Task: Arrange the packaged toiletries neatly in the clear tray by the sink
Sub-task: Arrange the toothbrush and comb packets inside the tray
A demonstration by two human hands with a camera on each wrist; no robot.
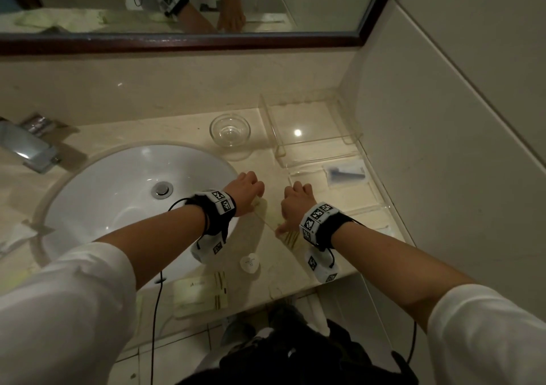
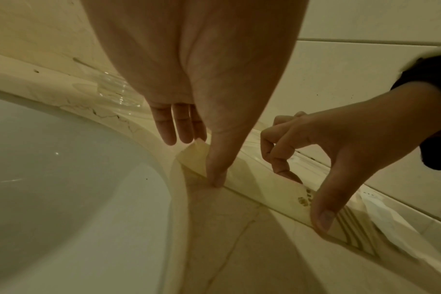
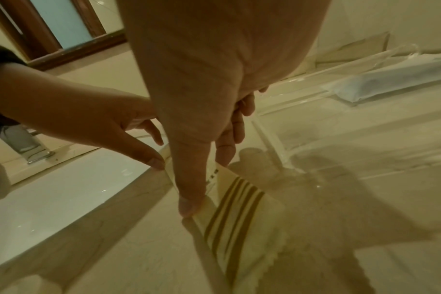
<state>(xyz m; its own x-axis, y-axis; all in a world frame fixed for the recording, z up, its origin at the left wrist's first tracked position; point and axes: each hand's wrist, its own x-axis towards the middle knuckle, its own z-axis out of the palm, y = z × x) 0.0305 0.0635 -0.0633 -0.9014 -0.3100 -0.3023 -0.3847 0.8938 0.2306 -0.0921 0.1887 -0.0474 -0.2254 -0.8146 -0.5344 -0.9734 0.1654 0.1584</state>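
Flat cream packet (image 1: 273,222) on counter, just right of sink (image 1: 118,195), near clear tray (image 1: 348,183).

Left hand (image 1: 246,191) pinching far end, right hand (image 1: 295,207) pinching near striped end.

Lift level, keep both pinches even, carry right, lay flat beside wrapped razor (image 1: 345,173) in tray.

- A cream marble counter (image 1: 112,130) with a white oval sink (image 1: 118,195) set into it carries everything.
- A clear tray (image 1: 348,145) sits in the counter's far right corner, against the wall; a wrapped razor (image 1: 345,174) lies inside it.
- A small glass bowl (image 1: 230,129) stands between sink and tray.
- A flat striped sachet (image 1: 280,228) lies between sink and tray (both hands touch it).
- At the near edge: a pale packet (image 1: 201,293) and a small white heart-shaped item (image 1: 250,263).
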